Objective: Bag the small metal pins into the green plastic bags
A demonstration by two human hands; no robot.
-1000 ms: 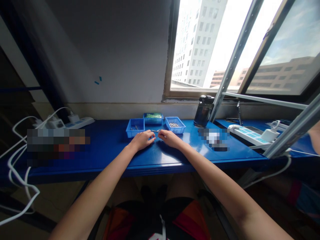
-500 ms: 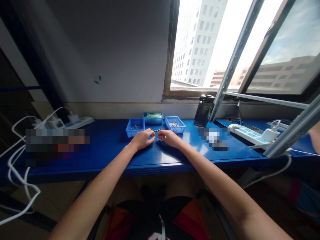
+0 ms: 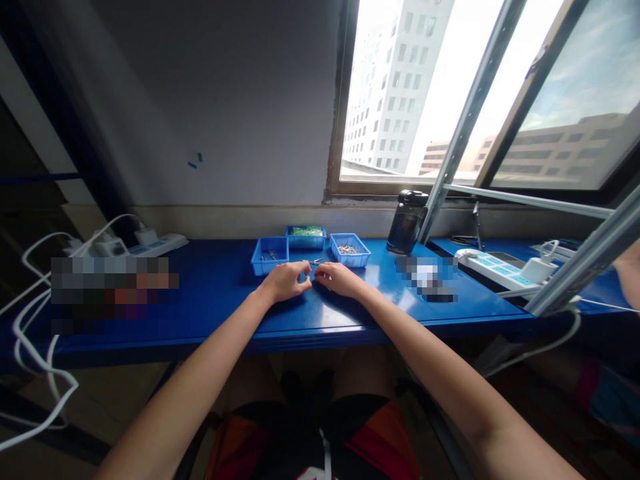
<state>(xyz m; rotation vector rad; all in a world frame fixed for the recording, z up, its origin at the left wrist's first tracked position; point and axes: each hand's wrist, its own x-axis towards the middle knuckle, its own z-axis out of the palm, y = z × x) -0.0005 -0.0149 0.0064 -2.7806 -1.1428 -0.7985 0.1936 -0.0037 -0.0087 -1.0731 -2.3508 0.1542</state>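
My left hand (image 3: 286, 281) rests low over the blue table, its thumb and fingers curled into a ring. Facing it, with a narrow gap between, my right hand (image 3: 339, 278) has its fingers bent inward and pinched. Whatever the fingertips hold is too small to make out. Just beyond them a small shiny metal piece (image 3: 317, 262) shows. Behind my left hand stands a blue bin (image 3: 271, 268) with a few small metal parts. Behind my right hand, another blue bin (image 3: 358, 261) holds many small metal parts. A third bin (image 3: 306, 245) at the back contains green items.
A black bottle (image 3: 407, 223) stands near a metal rack post (image 3: 465, 120). Power strips lie at the left (image 3: 157, 245) and right (image 3: 500, 270), with white cables (image 3: 35, 360) hanging at the left edge. Another person's arm (image 3: 629, 273) shows at far right.
My fingertips have drawn slightly apart, and the thin piece that spanned between them no longer shows. The bins stay where they were.
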